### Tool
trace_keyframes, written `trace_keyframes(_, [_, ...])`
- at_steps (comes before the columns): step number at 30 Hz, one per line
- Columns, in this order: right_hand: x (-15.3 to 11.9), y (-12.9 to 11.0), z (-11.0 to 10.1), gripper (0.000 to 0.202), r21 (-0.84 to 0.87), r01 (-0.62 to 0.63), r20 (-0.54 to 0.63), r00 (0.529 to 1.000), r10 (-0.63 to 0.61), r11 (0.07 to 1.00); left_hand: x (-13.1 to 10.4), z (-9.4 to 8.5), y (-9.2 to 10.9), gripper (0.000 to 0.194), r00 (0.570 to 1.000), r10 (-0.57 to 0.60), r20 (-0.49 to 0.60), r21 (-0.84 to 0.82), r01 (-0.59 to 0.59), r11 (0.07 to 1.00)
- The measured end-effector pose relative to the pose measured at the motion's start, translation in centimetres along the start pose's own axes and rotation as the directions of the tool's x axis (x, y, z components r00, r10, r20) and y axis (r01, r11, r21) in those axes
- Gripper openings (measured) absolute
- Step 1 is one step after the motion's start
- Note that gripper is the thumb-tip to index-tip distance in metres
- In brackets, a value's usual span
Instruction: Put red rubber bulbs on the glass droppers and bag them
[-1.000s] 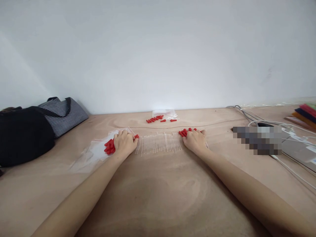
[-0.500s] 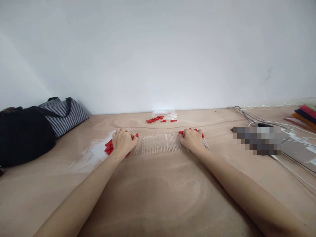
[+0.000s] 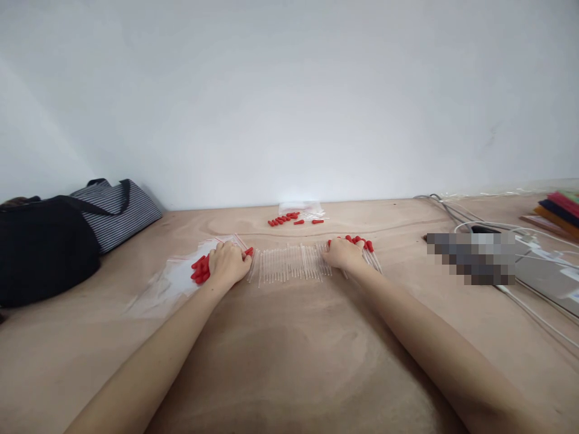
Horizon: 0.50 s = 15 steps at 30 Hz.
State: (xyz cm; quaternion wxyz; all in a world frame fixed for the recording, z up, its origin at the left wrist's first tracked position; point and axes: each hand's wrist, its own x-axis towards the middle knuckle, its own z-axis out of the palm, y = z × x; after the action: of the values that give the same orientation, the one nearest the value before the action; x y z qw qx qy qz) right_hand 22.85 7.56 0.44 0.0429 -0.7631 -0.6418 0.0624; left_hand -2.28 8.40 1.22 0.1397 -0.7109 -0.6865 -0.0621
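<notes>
A row of thin clear tubes (image 3: 289,263) lies side by side on the wooden table between my hands. My left hand (image 3: 230,261) is closed at the row's left end, with a red bulb (image 3: 248,251) at its fingertips. Beside it on the left are a pile of red bulbs (image 3: 199,269) and white plastic bags (image 3: 169,282). My right hand (image 3: 342,254) has its fingers bent down at the row's right end; what they hold, if anything, is hidden. Tubes with red bulbs on them (image 3: 370,248) lie just right of that hand.
Near the wall lie more red bulbs (image 3: 280,220) and a clear bag (image 3: 298,208) with thin tubes. A black bag (image 3: 47,250) and a striped bag (image 3: 120,211) stand at the left. Cables (image 3: 452,211), a laptop (image 3: 549,274) and coloured items (image 3: 558,211) are at the right.
My right hand has moved slightly left, uncovering more of the red-bulbed tubes. My left hand has shifted slightly right, and its fingers are lower.
</notes>
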Motion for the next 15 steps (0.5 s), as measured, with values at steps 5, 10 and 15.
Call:
trace_keyframes(5, [0.1, 0.0, -0.3, 0.022, 0.04, 0.005, 0.0, 1.0, -0.005, 0.999, 0.1, -0.7, 0.1, 0.028, 0.999, 0.0, -0.05, -0.035, -0.002, 0.999])
trace_keyframes(10, [-1.2, 0.9, -1.8, 0.029, 0.078, 0.059, -0.05, 0.997, -0.055, 0.995, -2.9, -2.1, 2.2, 0.015, 0.962, 0.192, -0.196, -0.359, -0.252, 0.899])
trace_keyframes(15, [-4.3, 3.4, -0.9, 0.02, 0.135, 0.31, -0.304, 0.917, -0.259, 0.941, -8.8, -1.4, 4.8, 0.012, 0.828, 0.531, -0.181, -0.56, -0.53, 0.636])
